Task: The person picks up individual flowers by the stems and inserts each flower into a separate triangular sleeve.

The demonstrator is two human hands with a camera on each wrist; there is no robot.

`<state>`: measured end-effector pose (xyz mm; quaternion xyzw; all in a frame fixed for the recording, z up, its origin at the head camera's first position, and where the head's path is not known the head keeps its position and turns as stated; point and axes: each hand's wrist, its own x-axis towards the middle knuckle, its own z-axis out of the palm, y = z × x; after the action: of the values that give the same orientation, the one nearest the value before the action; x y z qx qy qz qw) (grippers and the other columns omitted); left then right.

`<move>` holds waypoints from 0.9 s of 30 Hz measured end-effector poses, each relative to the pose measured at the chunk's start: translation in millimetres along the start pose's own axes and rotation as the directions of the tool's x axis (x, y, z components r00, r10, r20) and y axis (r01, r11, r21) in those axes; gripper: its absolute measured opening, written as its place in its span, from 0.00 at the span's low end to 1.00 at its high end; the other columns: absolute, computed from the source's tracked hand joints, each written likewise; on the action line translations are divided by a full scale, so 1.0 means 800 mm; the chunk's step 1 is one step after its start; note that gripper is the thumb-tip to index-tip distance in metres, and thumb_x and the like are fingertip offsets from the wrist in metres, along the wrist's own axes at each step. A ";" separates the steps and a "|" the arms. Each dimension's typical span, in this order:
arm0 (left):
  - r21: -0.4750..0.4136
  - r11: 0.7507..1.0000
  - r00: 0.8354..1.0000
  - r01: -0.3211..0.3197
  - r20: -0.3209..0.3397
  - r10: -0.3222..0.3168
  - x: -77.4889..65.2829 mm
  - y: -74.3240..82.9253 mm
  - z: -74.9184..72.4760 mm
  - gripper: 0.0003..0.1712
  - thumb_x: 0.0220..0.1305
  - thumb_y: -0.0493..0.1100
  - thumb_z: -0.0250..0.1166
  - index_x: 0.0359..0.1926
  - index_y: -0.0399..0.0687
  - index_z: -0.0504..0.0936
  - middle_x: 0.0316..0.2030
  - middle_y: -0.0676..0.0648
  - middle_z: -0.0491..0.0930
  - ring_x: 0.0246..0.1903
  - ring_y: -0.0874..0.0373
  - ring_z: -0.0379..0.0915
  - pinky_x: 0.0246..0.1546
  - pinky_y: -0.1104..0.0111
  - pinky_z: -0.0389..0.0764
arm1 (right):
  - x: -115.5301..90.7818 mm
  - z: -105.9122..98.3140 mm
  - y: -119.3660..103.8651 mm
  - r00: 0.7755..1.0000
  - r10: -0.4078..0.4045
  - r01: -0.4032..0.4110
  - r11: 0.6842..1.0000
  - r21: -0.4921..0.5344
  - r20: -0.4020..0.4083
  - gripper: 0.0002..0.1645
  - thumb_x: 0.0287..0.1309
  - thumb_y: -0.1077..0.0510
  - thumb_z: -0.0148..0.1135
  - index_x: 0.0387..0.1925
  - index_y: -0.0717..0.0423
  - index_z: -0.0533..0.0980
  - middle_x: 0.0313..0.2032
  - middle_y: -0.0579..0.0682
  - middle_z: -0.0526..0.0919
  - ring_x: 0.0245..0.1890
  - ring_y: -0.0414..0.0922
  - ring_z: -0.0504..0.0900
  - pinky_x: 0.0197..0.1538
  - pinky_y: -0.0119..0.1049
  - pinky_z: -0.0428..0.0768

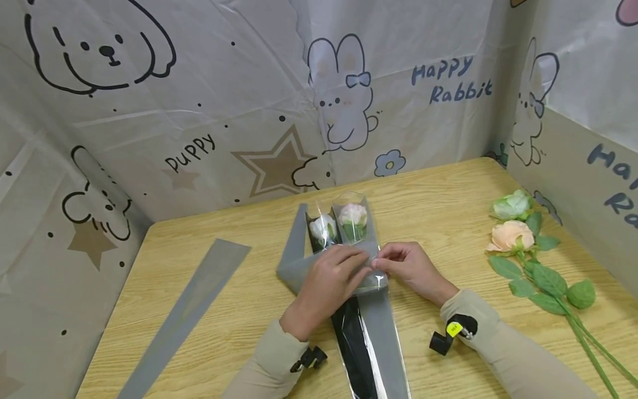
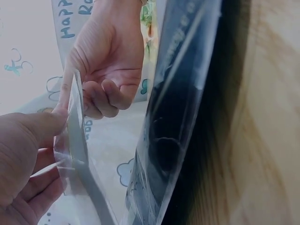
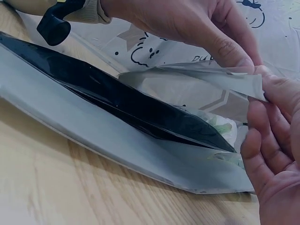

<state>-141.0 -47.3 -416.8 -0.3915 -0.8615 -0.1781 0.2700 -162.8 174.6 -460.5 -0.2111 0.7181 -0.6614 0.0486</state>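
A bouquet lies upright from me on the table, with a white flower (image 1: 323, 228) and a pale pink flower (image 1: 353, 215) in clear sleeves at its top. Its lower part is black wrapping (image 1: 353, 338) beside grey wrapping paper (image 1: 386, 332). Across the front, below the blooms, runs a folded grey paper band (image 1: 294, 271). My left hand (image 1: 329, 280) pinches this band between thumb and fingers. At the band's right end, my right hand (image 1: 413, 271) pinches its edge, and both hands' fingertips nearly meet in the right wrist view. The stems are hidden by the wrapping.
On the left of the wooden table (image 1: 428, 210) lies a loose grey paper strip (image 1: 186, 316). To the right are a peach rose (image 1: 510, 237) and a pale green flower (image 1: 512, 205) with long leafy stems. Printed cloth (image 1: 259, 66) hangs around the table.
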 end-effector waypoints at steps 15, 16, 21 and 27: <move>-0.003 1.000 0.996 -0.014 -0.084 0.014 0.002 -0.003 -0.005 0.09 0.68 0.43 0.71 0.45 0.45 0.91 0.44 0.50 0.91 0.48 0.57 0.87 0.57 0.68 0.85 | 0.001 -0.002 0.004 0.999 0.032 -0.030 0.996 0.082 -0.035 0.07 0.67 0.61 0.67 0.33 0.46 0.85 0.25 0.35 0.84 0.23 0.34 0.80 0.29 0.33 0.83; -0.007 1.000 0.995 -0.016 -0.097 0.015 0.003 -0.002 -0.006 0.09 0.68 0.43 0.71 0.45 0.45 0.91 0.44 0.49 0.91 0.48 0.57 0.88 0.57 0.68 0.85 | 0.001 -0.002 0.003 0.999 0.034 -0.031 0.995 0.098 -0.034 0.08 0.68 0.60 0.67 0.33 0.45 0.85 0.26 0.35 0.84 0.23 0.34 0.80 0.29 0.33 0.84; -0.006 0.999 0.986 -0.042 -0.163 0.040 0.008 0.000 -0.017 0.09 0.66 0.41 0.72 0.45 0.43 0.91 0.43 0.48 0.91 0.48 0.55 0.88 0.57 0.67 0.86 | 0.000 0.003 -0.006 0.999 0.035 -0.031 0.972 0.234 -0.012 0.09 0.70 0.59 0.64 0.34 0.43 0.85 0.28 0.36 0.86 0.24 0.32 0.83 0.29 0.31 0.85; 0.007 0.997 0.964 -0.083 -0.252 0.082 0.020 0.005 -0.036 0.10 0.63 0.39 0.74 0.45 0.42 0.90 0.43 0.47 0.90 0.47 0.55 0.87 0.54 0.68 0.87 | 0.001 0.009 -0.020 0.999 -0.045 0.036 0.929 0.369 0.017 0.11 0.72 0.62 0.61 0.35 0.46 0.84 0.29 0.36 0.87 0.25 0.32 0.84 0.30 0.27 0.84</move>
<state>-137.1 -50.3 -383.6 -0.4016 -0.8030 -0.2163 0.3837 -157.4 167.4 -445.7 -0.2210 0.5762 -0.7825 0.0826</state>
